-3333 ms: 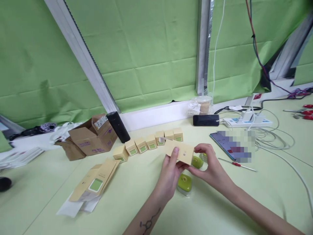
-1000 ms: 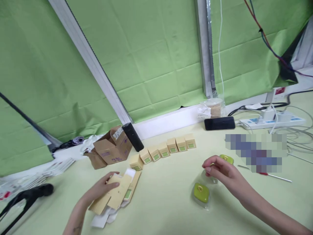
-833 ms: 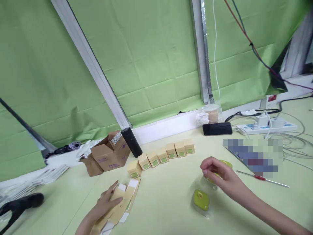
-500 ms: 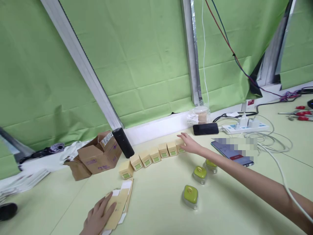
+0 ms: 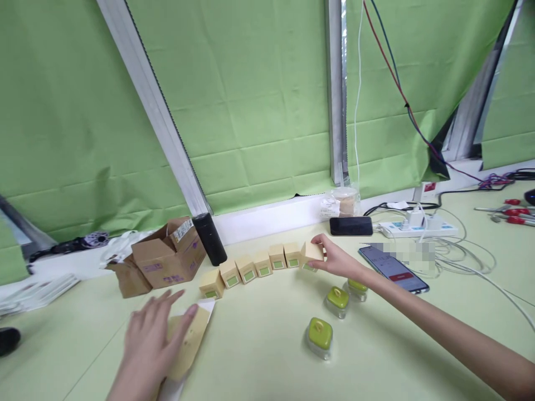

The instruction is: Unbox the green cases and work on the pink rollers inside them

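Several small cream boxes with green labels [image 5: 263, 264] stand in a curved row on the pale table. At the row's right end, my right hand [image 5: 332, 257] grips a cream box [image 5: 311, 254], which is tilted. My left hand [image 5: 152, 337], fingers spread, is over flattened cream cartons [image 5: 189, 341] at the lower left and partly hides them. Nearer the table's middle are a clear container with a green lid [image 5: 320, 334], a second one [image 5: 337, 301] and a third [image 5: 358, 288], partly behind my right forearm.
An open cardboard box [image 5: 169, 257] and a black cylinder [image 5: 209, 239] stand behind on the left. A black phone [image 5: 351, 225], a lit phone [image 5: 393, 269], a power strip [image 5: 418, 228] and cables lie to the right. Green fabric hangs behind.
My right hand has closed on the end box and tilted it. My left hand has lifted from the flat cartons and spread its fingers. The view has shifted slightly.
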The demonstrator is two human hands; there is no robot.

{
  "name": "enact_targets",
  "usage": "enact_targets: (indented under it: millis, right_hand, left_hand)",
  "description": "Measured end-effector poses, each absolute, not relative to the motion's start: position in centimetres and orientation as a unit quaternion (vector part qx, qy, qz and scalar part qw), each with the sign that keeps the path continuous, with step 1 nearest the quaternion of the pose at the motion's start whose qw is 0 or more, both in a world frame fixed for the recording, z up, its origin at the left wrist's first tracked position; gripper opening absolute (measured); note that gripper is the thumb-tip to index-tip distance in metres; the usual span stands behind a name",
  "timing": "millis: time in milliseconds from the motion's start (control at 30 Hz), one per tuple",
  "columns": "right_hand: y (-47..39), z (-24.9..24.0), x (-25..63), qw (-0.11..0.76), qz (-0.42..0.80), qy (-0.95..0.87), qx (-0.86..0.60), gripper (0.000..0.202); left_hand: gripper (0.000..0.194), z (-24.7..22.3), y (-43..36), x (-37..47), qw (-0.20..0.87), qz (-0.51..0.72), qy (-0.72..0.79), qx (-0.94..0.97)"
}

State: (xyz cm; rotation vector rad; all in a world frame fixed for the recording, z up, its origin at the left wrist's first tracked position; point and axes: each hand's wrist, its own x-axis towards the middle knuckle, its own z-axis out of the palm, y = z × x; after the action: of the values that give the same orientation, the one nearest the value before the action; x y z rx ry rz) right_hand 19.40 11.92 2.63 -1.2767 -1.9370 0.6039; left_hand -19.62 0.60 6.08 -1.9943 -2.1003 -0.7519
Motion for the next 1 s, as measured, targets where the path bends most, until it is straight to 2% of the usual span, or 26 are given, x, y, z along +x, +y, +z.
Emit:
enact_targets:
  millis: [33, 100, 133, 233, 267, 333, 433, 567, 700, 867, 1000]
  right_hand:
    - [10.8, 2.9, 19.2, 0.376, 0.251, -0.754, -0.476, 0.047]
    - [8.6, 3.4, 18.6, 0.389, 0.283, -0.757, -0.443, 0.046]
    - [7.7, 3.6, 18.3, 0.394, 0.297, -0.756, -0.429, 0.047]
    - [5.5, 3.9, 17.7, 0.417, 0.357, -0.738, -0.393, 0.049]
    - [5.0, 4.0, 17.6, 0.423, 0.377, -0.729, -0.384, 0.049]
    - [4.4, 3.8, 17.9, 0.439, 0.388, -0.713, -0.384, 0.05]
    - [4.0, 3.1, 18.6, 0.478, 0.317, -0.705, -0.417, 0.05]
    - [3.8, 2.4, 19.2, 0.528, 0.177, -0.714, -0.424, 0.041]
    - [3.2, 2.5, 19.2, 0.456, 0.114, -0.801, -0.371, 0.03]
    - [2.8, 2.7, 19.0, 0.383, 0.062, -0.86, -0.332, 0.026]
    - [2.8, 2.3, 19.1, 0.373, 0.022, -0.875, -0.307, 0.026]
  left_hand:
    - [0.055, 6.4, 0.6, -17.3, 0.064, -0.287, -0.656, -0.695]
    - [0.052, 6.9, 0.8, -12.2, -0.022, -0.291, -0.586, -0.756]
    - [0.059, 7.1, 1.0, -9.7, -0.067, -0.273, -0.563, -0.777]
    - [0.097, 7.8, 2.5, -3.8, -0.165, -0.235, -0.494, -0.821]
    - [0.1, 8.0, 3.1, -2.5, -0.191, -0.231, -0.468, -0.831]
    - [0.087, 8.3, 4.1, -0.8, -0.221, -0.229, -0.421, -0.849]
    - [0.071, 8.2, 5.0, 0.2, -0.186, -0.22, -0.4, -0.87]
    - [0.062, 7.8, 5.1, 0.5, -0.051, -0.171, -0.422, -0.889]
    - [0.049, 7.7, 5.0, 0.0, 0.043, -0.114, -0.434, -0.893]
    - [0.044, 7.5, 5.3, -0.4, 0.064, -0.091, -0.442, -0.89]
    - [0.038, 6.7, 5.7, -0.7, 0.09, -0.096, -0.428, -0.894]
